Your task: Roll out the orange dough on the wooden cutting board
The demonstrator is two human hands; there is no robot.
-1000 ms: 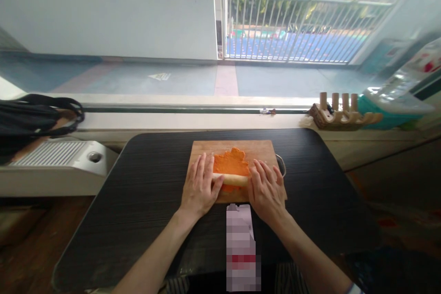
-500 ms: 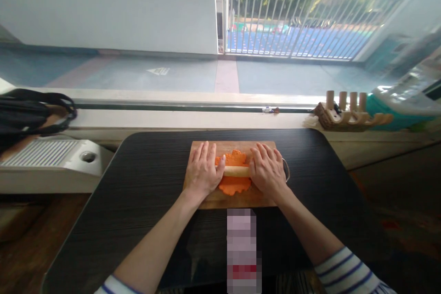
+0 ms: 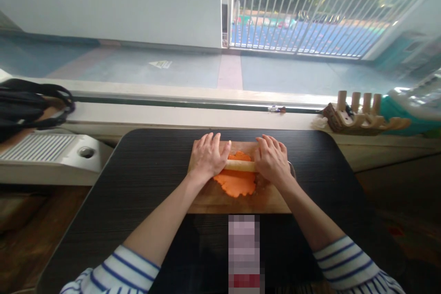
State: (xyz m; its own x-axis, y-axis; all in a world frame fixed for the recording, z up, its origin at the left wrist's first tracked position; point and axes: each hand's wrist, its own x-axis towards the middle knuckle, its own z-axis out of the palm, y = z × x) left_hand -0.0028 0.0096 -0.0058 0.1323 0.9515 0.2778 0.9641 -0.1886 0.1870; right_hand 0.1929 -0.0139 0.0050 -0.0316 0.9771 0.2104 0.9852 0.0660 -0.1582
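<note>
A pale wooden rolling pin (image 3: 241,165) lies crosswise over a flattened orange sheet of dough or clay (image 3: 237,183) with an uneven edge. My left hand (image 3: 211,156) presses down on the pin's left end, palm on it and fingers stretched forward, thumb pointing inward. On the right end rests my right hand (image 3: 273,158), likewise flat with its fingers reaching forward past the pin. Both pin ends are hidden under my hands. Beneath everything is a wooden board (image 3: 237,206), with a thin ring at its right side partly behind my right hand.
The board sits on a dark table (image 3: 144,165) with rounded corners. Behind it runs a white windowsill (image 3: 172,115) holding a wooden rack (image 3: 358,115) and a teal-and-clear container (image 3: 399,105). A black bag (image 3: 31,105) lies at left, above a white slatted unit (image 3: 86,165).
My hands have pushed the rolling pin slightly away from me, toward the board's far side. More of the orange sheet shows on the near side. The camera view has shifted a little.
</note>
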